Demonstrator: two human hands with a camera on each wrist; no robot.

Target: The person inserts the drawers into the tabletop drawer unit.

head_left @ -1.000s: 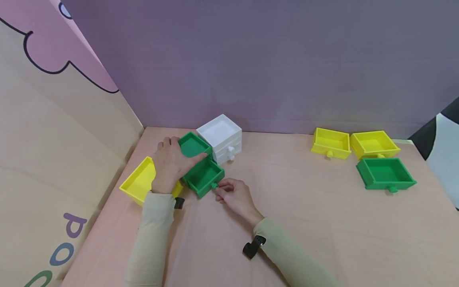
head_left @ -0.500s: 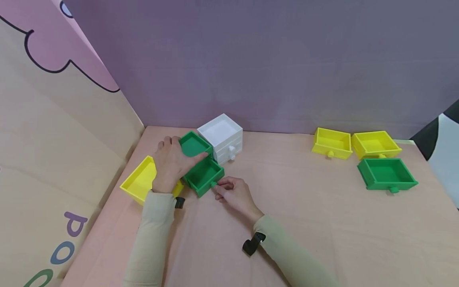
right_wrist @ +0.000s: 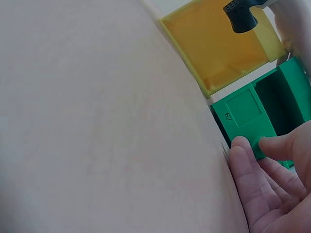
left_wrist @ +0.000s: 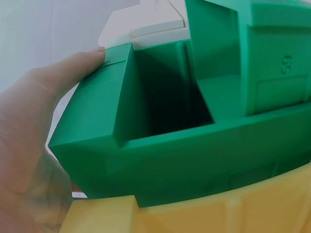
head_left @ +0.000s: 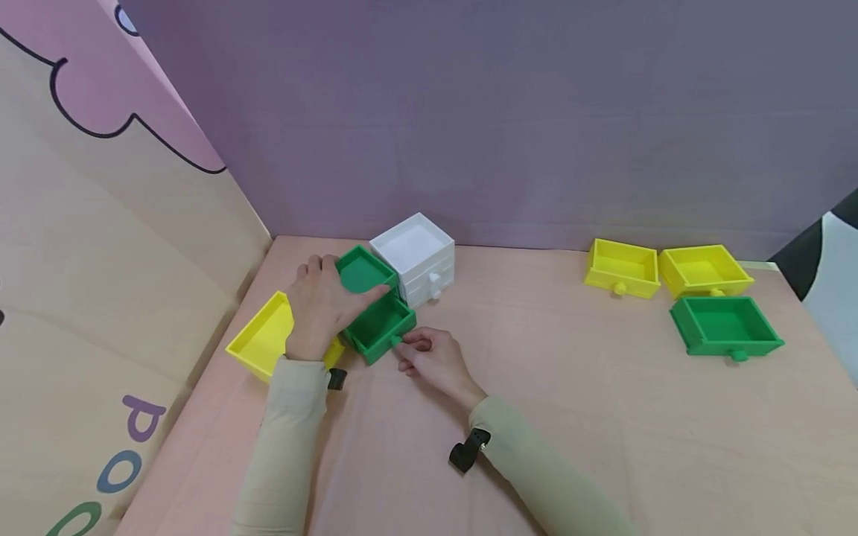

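The right hand [head_left: 436,361] is pinching the knob [head_left: 396,340] of a green rectangular plastic drawer [head_left: 379,324] at its fingertips, now sitting deeper than before in a boxy green plastic case [head_left: 365,271]; beyond, the left hand [head_left: 323,301] is lying spread across that case.

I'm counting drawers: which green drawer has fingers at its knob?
The green drawer sticking out of the green cabinet; the right hand pinches its knob. The other green drawer, far right, is untouched.

Left grip [left_wrist: 29,131] on green casing [left_wrist: 170,167]
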